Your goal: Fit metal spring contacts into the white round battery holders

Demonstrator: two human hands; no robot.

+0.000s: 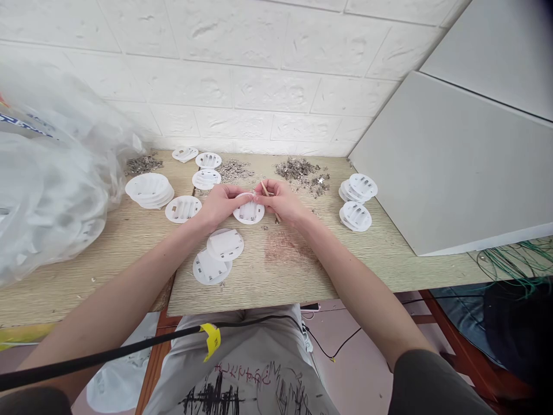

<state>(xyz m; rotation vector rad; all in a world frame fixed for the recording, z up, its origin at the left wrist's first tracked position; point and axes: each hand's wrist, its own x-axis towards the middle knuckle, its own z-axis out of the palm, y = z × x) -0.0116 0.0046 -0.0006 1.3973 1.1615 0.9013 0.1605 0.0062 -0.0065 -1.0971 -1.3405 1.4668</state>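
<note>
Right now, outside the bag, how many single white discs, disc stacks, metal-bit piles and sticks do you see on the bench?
Single white discs: 7, one in the left hand
Disc stacks: 3
Metal-bit piles: 3
Wooden stick: 1, in the right hand
Total: 14

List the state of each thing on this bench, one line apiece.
left hand: fingers closed on the white disc.
white disc: held between both hands, slotted side up.
right hand: fingers pinching the thin stick.
thin stick: tilted, gripped.
disc stacks: resting at right, untouched.
metal clips: loose in heaps.
plastic bag: lying at left, discs inside.
</note>
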